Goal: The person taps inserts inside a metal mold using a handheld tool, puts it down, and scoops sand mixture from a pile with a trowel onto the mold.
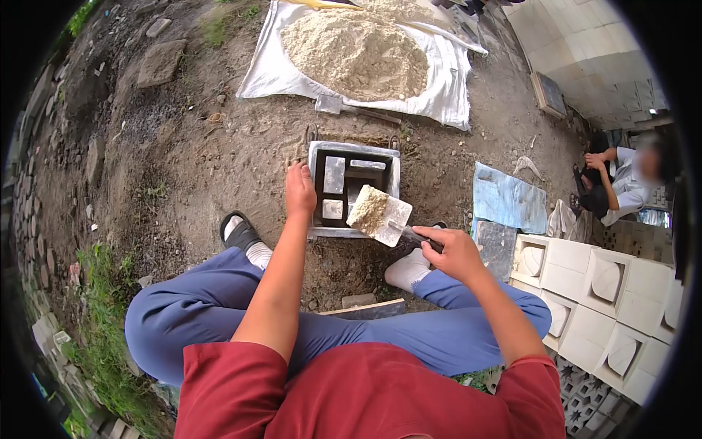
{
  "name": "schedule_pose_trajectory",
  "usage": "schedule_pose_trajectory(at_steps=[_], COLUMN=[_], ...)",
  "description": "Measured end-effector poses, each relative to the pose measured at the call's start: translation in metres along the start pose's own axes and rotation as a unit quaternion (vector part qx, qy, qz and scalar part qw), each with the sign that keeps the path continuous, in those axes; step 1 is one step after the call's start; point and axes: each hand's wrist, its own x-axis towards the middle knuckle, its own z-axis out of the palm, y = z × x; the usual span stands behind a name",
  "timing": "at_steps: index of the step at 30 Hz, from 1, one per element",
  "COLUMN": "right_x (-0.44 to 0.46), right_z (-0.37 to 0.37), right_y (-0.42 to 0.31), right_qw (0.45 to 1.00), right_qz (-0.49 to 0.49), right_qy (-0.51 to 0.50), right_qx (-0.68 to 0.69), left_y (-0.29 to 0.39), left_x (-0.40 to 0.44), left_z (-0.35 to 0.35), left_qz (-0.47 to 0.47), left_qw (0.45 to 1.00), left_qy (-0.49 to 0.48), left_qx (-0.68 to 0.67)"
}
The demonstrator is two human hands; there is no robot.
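Note:
A square metal block mould (316,150) sits on the ground between my feet, with several raised metal shapes inside and dark gaps around them. Against its left wall rests my left hand (300,192), fingers stretched out along the rim. My right hand (447,252) is closed around the dark handle of a trowel (395,219). On the flat blade lies a heap of damp, sandy mix (368,210), held over the mould's lower right corner. The blade hides part of the inside there.
Beyond the mould, a pile of sandy mix (355,55) lies on a white sheet (263,73), with a flat-bladed tool (329,104) at its near edge. Pale patterned blocks (578,263) stand at right, near a blue sheet (508,197). Another person (629,179) sits far right.

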Motion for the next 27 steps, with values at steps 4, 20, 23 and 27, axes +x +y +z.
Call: schedule_pose_trajectory(at_steps=[4,20,23,27], right_x=[0.014,0.045,0.051,0.060], right_z=[-0.003,-0.023,-0.023,-0.025], right_y=[0.009,0.004,0.008,0.010], right_qw=[0.999,0.997,0.996,0.993], right_qz=[-0.044,-0.034,-0.056,-0.080], right_qy=[-0.003,-0.068,-0.073,-0.080], right_qx=[0.012,-0.004,-0.020,-0.023], left_y=[0.002,0.006,0.005,0.004], left_x=[0.002,0.001,0.001,0.001], left_z=[0.001,-0.002,0.000,0.000], left_qz=[0.021,-0.019,-0.014,-0.009], left_qw=[0.999,1.000,1.000,1.000], left_qy=[0.026,0.001,0.006,0.012], left_qx=[0.018,0.009,0.013,0.024])
